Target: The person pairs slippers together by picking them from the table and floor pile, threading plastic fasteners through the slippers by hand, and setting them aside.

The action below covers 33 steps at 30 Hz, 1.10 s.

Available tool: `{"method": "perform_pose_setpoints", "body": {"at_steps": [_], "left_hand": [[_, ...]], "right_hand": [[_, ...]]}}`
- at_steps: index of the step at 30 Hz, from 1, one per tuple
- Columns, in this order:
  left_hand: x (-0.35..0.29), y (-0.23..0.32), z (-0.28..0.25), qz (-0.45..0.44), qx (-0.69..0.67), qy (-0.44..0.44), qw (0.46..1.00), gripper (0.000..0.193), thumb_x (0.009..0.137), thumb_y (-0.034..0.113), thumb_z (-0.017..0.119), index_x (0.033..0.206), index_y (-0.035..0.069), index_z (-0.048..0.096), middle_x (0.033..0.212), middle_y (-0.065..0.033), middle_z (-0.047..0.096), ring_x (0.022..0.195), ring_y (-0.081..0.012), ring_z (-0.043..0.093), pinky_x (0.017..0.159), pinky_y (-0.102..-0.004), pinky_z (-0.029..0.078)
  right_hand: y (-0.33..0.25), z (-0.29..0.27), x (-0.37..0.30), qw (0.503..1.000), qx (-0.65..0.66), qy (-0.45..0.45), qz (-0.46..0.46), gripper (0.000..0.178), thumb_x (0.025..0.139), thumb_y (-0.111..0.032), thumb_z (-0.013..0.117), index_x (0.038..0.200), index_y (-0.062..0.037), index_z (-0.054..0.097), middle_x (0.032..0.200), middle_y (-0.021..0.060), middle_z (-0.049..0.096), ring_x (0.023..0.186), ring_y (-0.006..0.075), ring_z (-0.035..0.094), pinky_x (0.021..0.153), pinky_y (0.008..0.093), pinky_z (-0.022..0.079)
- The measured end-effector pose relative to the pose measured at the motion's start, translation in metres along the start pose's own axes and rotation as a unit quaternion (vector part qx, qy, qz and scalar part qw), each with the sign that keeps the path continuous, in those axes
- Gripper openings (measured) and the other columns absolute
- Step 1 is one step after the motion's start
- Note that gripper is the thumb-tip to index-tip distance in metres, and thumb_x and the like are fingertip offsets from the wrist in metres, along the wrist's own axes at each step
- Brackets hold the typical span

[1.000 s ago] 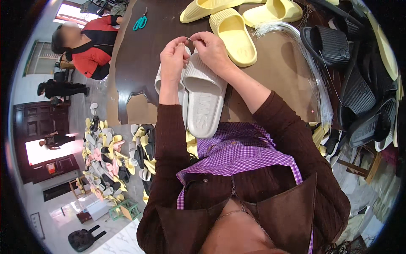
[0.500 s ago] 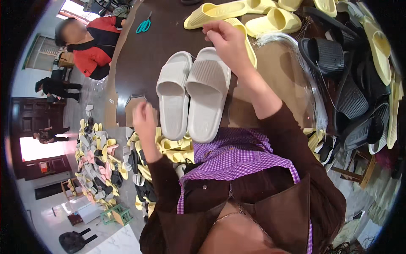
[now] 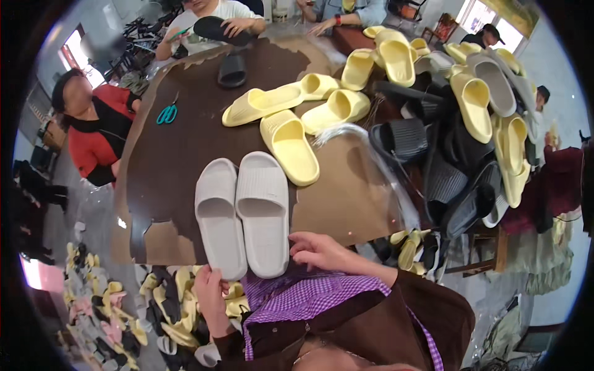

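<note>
Head view: two grey slippers (image 3: 264,238) lie side by side at the near table (image 3: 185,130) edge, toes away, heels overhanging. Left hand (image 3: 211,294) at the left one's heel, fingers bent against the edge – cannot tell if gripping. Right hand (image 3: 318,251) beside the right one, fingers loosely curled, released, nothing in them. Progress, my guess: pair lined up, done; whether they are joined, can't tell. Left: probably the heaped slippers, condition unclear. Counts: two grey slippers in front, one pair of scissors (image 3: 167,114), one bundle of white strands (image 3: 399,185), four yellow slippers (image 3: 291,149) mid-table, one lone black slipper (image 3: 232,71) far side. Right-hand heap (image 3: 455,176) – too overlapped to count.
</note>
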<state>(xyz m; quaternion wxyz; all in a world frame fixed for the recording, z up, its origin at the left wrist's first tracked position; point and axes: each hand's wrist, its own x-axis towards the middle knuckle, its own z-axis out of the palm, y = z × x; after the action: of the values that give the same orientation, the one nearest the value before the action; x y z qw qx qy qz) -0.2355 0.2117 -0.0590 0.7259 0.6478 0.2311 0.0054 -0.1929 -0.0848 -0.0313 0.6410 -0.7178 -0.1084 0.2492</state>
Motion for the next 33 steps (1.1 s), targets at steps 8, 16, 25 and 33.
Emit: {"method": "perform_pose_setpoints", "body": {"at_steps": [8,16,25,33], "left_hand": [[0.001,-0.002,0.028,0.017,-0.124,-0.036,0.992,0.031,0.082,0.015,0.057,0.106,-0.004,0.049,0.082,-0.006,0.057,0.053,-0.0099,0.05,0.045,-0.0209,0.04],[-0.004,0.0,0.033,0.05,-0.134,0.001,0.99,0.031,0.081,0.012,0.058,0.106,-0.003,0.046,0.086,-0.0073,0.057,0.056,-0.0112,0.051,0.047,-0.0228,0.043],[0.002,-0.004,0.095,0.066,-0.158,-0.075,0.982,0.032,0.083,0.003,0.06,0.109,0.0,0.042,0.082,-0.007,0.056,0.063,-0.0125,0.056,0.053,-0.0222,0.047],[0.035,-0.007,0.11,0.233,0.053,-0.164,0.957,0.018,0.087,0.006,0.058,0.101,0.002,0.047,0.086,-0.0056,0.057,0.069,-0.0102,0.055,0.06,-0.0217,0.047]], "right_hand": [[0.0,0.008,0.015,0.961,0.26,0.052,0.08,0.039,0.087,-0.01,0.057,0.119,0.007,0.044,0.094,0.0113,0.061,0.068,0.0152,0.06,0.058,0.0272,0.052],[-0.022,0.003,0.025,0.967,0.251,0.025,0.047,0.033,0.083,-0.014,0.06,0.109,0.0047,0.05,0.088,0.0095,0.06,0.069,0.0148,0.059,0.057,0.0285,0.052],[-0.023,0.011,0.052,0.938,0.345,0.025,-0.01,0.042,0.079,-0.011,0.059,0.117,0.0053,0.051,0.104,0.0108,0.061,0.099,0.0176,0.057,0.09,0.0308,0.045],[-0.044,-0.043,0.055,0.938,0.323,0.104,-0.065,0.046,0.076,-0.008,0.058,0.12,0.0057,0.05,0.11,0.012,0.061,0.099,0.0186,0.059,0.084,0.0276,0.047]]}}
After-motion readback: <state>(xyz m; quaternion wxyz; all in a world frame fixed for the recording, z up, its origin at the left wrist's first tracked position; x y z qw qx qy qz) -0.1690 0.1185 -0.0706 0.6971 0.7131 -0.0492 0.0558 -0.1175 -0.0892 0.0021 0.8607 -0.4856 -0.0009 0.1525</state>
